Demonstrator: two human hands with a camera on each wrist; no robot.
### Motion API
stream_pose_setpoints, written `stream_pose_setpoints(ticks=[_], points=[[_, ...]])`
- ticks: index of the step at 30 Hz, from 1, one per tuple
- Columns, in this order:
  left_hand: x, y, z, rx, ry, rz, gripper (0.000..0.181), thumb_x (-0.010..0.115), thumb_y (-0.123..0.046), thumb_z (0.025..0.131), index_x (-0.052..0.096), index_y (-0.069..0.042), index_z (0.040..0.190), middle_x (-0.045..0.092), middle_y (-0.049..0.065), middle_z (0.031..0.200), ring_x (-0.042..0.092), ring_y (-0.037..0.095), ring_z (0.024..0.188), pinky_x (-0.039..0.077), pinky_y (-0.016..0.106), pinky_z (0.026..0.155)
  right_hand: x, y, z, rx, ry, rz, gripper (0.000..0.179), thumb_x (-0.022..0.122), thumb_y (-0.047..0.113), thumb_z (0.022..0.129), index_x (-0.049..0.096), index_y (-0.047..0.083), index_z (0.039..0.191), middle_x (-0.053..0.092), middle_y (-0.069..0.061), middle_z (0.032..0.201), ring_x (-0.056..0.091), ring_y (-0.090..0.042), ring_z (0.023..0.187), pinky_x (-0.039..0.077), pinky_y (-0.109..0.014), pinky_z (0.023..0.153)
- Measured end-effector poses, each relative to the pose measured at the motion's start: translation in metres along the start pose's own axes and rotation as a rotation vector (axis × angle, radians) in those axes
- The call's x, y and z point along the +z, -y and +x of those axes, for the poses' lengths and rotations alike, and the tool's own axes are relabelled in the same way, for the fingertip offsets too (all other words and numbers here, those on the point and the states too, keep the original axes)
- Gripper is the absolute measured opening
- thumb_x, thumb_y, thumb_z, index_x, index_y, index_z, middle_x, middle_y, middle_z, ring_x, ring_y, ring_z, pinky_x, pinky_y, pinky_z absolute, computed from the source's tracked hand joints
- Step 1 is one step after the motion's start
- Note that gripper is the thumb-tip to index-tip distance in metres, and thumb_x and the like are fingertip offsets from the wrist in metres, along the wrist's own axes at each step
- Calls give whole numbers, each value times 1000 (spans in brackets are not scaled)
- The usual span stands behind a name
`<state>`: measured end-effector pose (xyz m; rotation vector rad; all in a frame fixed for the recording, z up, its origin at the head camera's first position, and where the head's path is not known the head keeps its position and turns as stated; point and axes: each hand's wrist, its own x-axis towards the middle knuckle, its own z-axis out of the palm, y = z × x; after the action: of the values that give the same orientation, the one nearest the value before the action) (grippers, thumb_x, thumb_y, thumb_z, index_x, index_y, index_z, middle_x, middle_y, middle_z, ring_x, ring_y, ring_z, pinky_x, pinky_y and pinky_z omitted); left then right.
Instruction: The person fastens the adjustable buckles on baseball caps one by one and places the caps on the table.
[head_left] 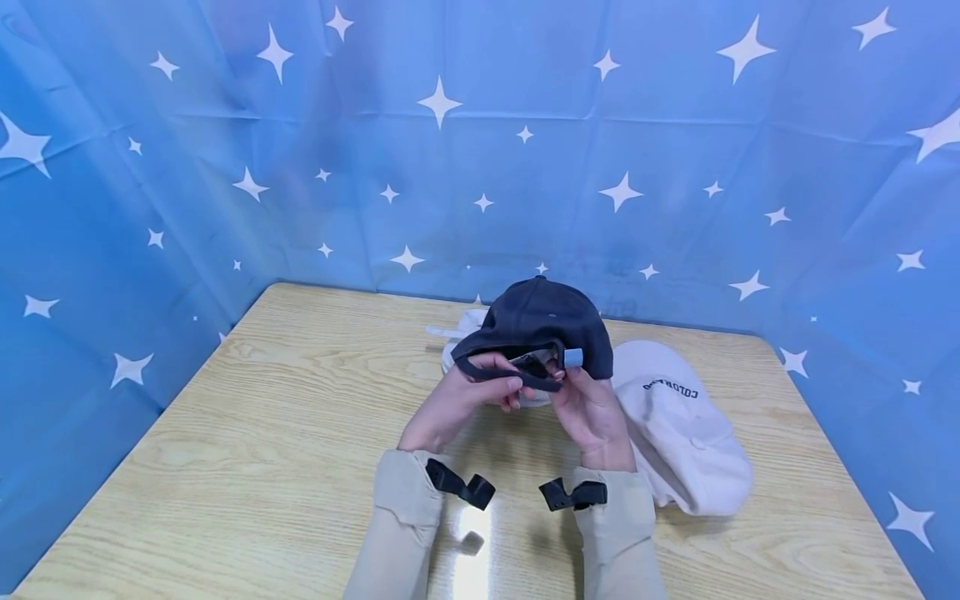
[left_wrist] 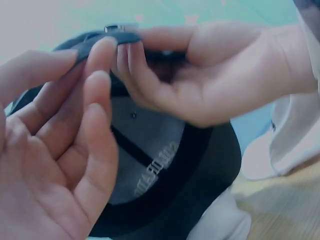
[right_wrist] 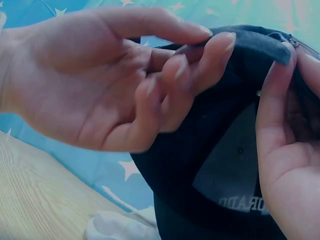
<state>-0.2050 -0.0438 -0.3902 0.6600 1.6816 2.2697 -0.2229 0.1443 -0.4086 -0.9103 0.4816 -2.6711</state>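
A dark baseball cap [head_left: 543, 321] is held up over the table, its back opening toward me. My left hand [head_left: 453, 400] pinches the cap's dark back strap [right_wrist: 260, 47] between thumb and index finger; its other fingers are loosely bent below. On the opposite side, my right hand [head_left: 592, 412] grips the back edge beside a small metal buckle [left_wrist: 115, 28], fingertips at the strap's end. Reversed lettering [left_wrist: 157, 170] shows inside the crown. A pale blue tag [head_left: 573, 357] sticks out by the right thumb.
To the right lies a white cap [head_left: 682, 425] with dark lettering, close to the right forearm. Another white cap [head_left: 471, 319] sits behind the dark one, mostly hidden. The wooden table [head_left: 247, 450] ends at a blue star-patterned cloth [head_left: 480, 158].
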Motion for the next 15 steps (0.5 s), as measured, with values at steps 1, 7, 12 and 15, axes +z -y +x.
stream_pose_setpoints(ticks=[1, 7, 12, 15], points=[[1, -1, 0, 12, -16, -17, 23, 65, -18, 82, 57, 1, 92, 64, 20, 85, 58, 26, 72, 48, 36, 68, 0, 0, 0, -6, -3, 3, 26, 38, -8, 91, 54, -1, 112, 57, -15, 103, 57, -22, 88, 46, -26, 80], [5, -4, 1, 69, -59, -128, 11, 60, -10, 84, 57, -1, 89, 65, 13, 77, 56, 27, 68, 48, 33, 65, -1, -1, 1, -14, -13, 22, 31, 41, -10, 90, 54, 1, 114, 59, -16, 105, 61, -23, 90, 46, -28, 84], [5, -4, 1, 90, -64, -211, 7, 58, -7, 85, 56, -1, 88, 65, 12, 77, 57, 22, 66, 47, 29, 63, 0, -1, 2, -7, -19, 9, 31, 43, -11, 88, 55, 2, 114, 59, -15, 102, 61, -22, 87, 47, -27, 81], [6, -3, 1, 94, -73, -229, 8, 58, -7, 84, 57, -1, 88, 65, 12, 78, 57, 20, 66, 47, 28, 62, 1, -2, 2, 2, -21, -15, 30, 43, -11, 88, 55, 1, 113, 59, -14, 101, 61, -22, 86, 47, -27, 80]])
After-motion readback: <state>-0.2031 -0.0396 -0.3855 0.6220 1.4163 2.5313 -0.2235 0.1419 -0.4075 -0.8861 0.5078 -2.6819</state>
